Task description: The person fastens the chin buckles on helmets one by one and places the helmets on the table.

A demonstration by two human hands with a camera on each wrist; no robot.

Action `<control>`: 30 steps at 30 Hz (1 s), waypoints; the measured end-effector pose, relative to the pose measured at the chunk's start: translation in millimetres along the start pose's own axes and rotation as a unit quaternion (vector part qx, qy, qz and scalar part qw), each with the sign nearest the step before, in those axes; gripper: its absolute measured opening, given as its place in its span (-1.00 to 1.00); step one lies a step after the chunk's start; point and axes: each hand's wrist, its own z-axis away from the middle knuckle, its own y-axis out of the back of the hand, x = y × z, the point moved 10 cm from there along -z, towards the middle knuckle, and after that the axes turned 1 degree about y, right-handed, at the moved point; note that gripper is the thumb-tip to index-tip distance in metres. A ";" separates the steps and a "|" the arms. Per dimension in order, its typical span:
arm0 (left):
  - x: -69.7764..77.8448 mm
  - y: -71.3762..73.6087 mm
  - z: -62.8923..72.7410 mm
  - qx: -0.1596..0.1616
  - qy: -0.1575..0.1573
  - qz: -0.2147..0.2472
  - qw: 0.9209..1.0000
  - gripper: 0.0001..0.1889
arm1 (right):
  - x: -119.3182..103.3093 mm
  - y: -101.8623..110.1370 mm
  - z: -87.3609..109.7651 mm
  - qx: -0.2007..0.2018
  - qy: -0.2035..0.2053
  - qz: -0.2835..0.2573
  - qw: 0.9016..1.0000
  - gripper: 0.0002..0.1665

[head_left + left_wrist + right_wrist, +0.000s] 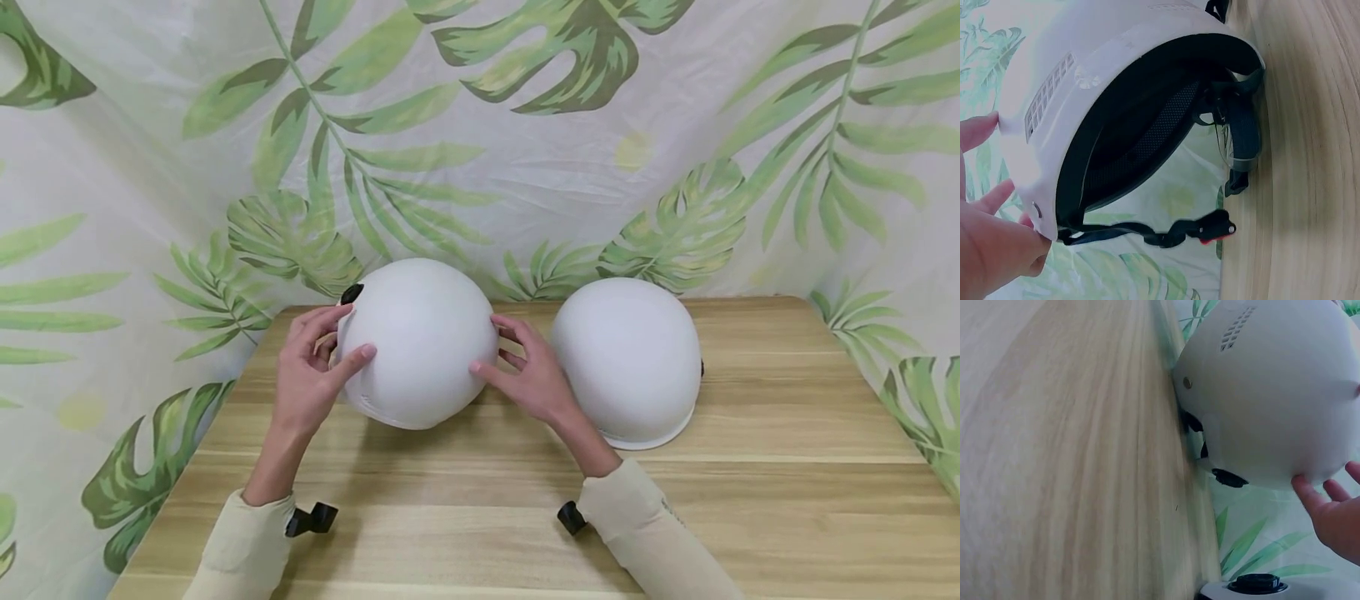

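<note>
The white half-shell helmet (418,343) I am handling is just left of centre in the head view, dome up and tilted, its dark lining showing in the left wrist view. I can't tell whether its far rim touches the tabletop. My left hand (307,367) grips its left side, thumb on the shell and fingers bent around by the rim; my right hand (528,371) is spread, thumb and fingertips pressing the right side.

From the lower left of the shell in the left wrist view, a black chin strap (1135,230) hangs loose, its red-edged buckle (1217,226) free. A black fitting (352,293) shows at the shell's upper left.

I judge myself partway through: this helmet is in hand but not squarely down on its rim. The second white helmet (624,358), right of centre, already sits dome up on the wood-grain tabletop (450,533). Behind hangs a leaf-print sheet (551,179).
</note>
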 end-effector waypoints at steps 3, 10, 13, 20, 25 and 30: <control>-2.3 -0.6 0.7 0.003 0.022 0.005 1.000 -0.35 | -1.0 0.5 0.1 0.002 -0.002 0.008 1.000 -0.11; -9.9 -0.3 3.2 -0.003 0.077 -0.085 0.993 -0.33 | 0.6 3.7 -0.6 0.007 -0.010 0.001 1.000 -0.12; -6.7 -2.0 3.8 -0.009 0.062 -0.088 0.994 -0.33 | 1.1 4.0 0.0 0.003 -0.014 -0.007 1.000 -0.12; 3.3 -3.1 5.8 -0.005 0.008 -0.073 0.997 -0.30 | 7.7 1.2 0.2 -0.009 -0.028 -0.013 0.999 -0.13; 4.9 -5.0 4.7 -0.013 0.002 -0.014 1.000 -0.31 | 6.8 2.0 0.2 0.000 -0.025 -0.014 1.000 -0.08; 11.1 -7.3 4.9 -0.025 -0.021 0.026 0.999 -0.32 | 7.2 1.1 0.3 0.001 -0.024 -0.015 1.000 -0.11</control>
